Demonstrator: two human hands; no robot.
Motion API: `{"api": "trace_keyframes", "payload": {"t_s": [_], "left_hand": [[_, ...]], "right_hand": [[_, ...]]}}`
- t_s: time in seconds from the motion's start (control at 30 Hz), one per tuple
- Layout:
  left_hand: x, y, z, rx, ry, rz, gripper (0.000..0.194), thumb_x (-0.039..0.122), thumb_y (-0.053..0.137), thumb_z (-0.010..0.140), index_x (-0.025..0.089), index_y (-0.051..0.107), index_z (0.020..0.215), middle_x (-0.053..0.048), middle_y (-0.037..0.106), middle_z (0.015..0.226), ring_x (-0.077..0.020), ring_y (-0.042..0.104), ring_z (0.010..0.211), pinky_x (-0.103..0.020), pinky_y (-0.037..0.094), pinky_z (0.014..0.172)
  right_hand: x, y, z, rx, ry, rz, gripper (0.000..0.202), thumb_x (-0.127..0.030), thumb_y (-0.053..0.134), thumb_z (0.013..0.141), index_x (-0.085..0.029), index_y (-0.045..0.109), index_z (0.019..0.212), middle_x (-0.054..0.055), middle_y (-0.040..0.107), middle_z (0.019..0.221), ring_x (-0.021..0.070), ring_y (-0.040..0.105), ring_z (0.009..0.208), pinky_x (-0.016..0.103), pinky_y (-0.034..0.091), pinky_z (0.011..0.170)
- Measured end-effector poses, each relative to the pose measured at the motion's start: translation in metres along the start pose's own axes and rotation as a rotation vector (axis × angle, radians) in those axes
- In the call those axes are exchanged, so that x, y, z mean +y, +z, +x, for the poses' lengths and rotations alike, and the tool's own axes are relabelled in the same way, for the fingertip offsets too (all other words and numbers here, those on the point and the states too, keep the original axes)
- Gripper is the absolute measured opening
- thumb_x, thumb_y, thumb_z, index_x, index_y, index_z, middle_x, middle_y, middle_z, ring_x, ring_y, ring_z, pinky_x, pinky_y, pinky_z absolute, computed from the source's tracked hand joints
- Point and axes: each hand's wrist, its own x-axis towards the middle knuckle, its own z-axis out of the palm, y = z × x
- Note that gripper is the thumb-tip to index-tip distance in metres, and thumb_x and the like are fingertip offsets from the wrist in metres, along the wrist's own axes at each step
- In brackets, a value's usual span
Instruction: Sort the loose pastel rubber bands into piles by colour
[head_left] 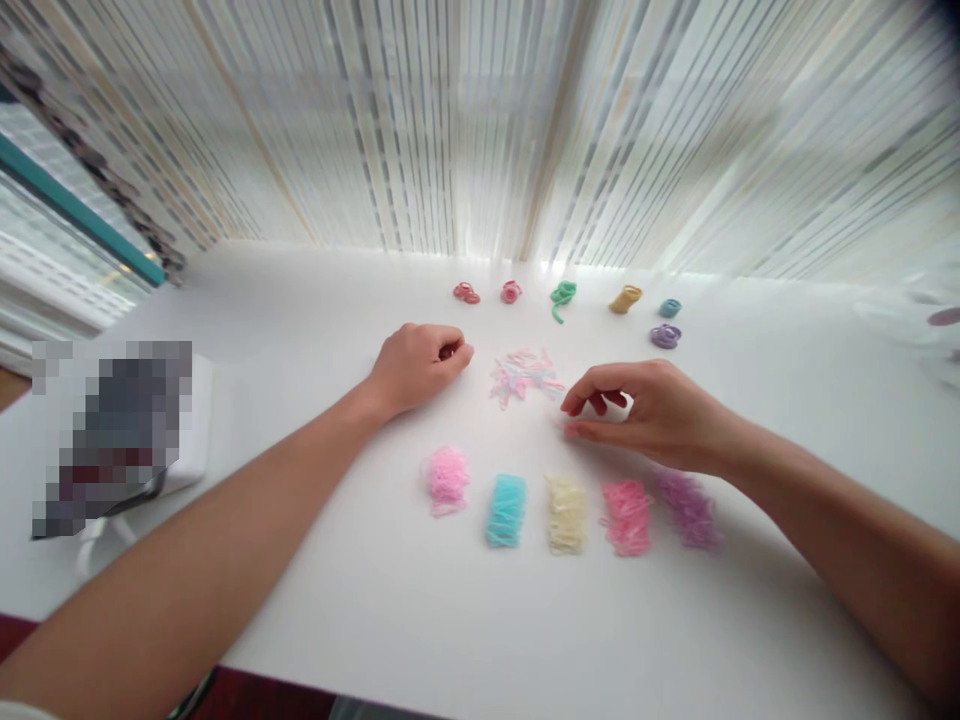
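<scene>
My left hand (pixel 420 365) rests on the white table, its fingers curled into a loose fist; nothing shows in it. To its right lies a loose heap of small pale pink, white and bluish elastic bands (pixel 523 377). At the heap's right edge, my right hand (pixel 649 410) pinches a faint, thin elastic band (pixel 559 424) between thumb and fingertips. Closer to me is a row of sorted elastic bands: light pink (pixel 448 478), turquoise (pixel 507 510), pale yellow (pixel 565 514), bright pink (pixel 628 516) and purple (pixel 688 508), the last partly below my right wrist.
Along the back sit small coiled bands: red (pixel 466 293), pink (pixel 511 292), green (pixel 563 295), mustard (pixel 625 299), blue (pixel 670 308) and lilac (pixel 665 336). A pixelated object on a white stand (pixel 196 420) is at the left. String curtains (pixel 480 130) hang behind the table (pixel 450 620).
</scene>
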Motion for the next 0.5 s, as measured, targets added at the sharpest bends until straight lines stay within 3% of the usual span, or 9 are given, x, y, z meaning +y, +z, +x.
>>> {"api": "trace_keyframes", "payload": {"t_s": [0.23, 0.5], "left_hand": [[0.001, -0.002, 0.001, 0.007, 0.011, 0.004, 0.035, 0.039, 0.052, 0.091, 0.019, 0.053, 0.062, 0.0, 0.052, 0.059, -0.0143, 0.041, 0.061, -0.034, 0.026, 0.064], [0.001, -0.002, 0.0, 0.0, -0.004, 0.009, 0.035, 0.04, 0.052, 0.091, 0.019, 0.056, 0.064, 0.0, 0.053, 0.06, -0.0143, 0.041, 0.061, -0.034, 0.026, 0.064]], "right_hand": [[0.0, -0.024, -0.001, -0.085, 0.08, -0.056, 0.022, -0.044, 0.08, 0.081, -0.022, 0.082, 0.088, 0.003, 0.07, 0.073, 0.0169, 0.058, 0.068, 0.031, 0.045, 0.061], [-0.012, -0.007, -0.003, -0.142, 0.089, -0.115, 0.019, -0.041, 0.077, 0.084, -0.022, 0.082, 0.086, 0.002, 0.07, 0.072, 0.0154, 0.056, 0.064, 0.03, 0.042, 0.059]]}}
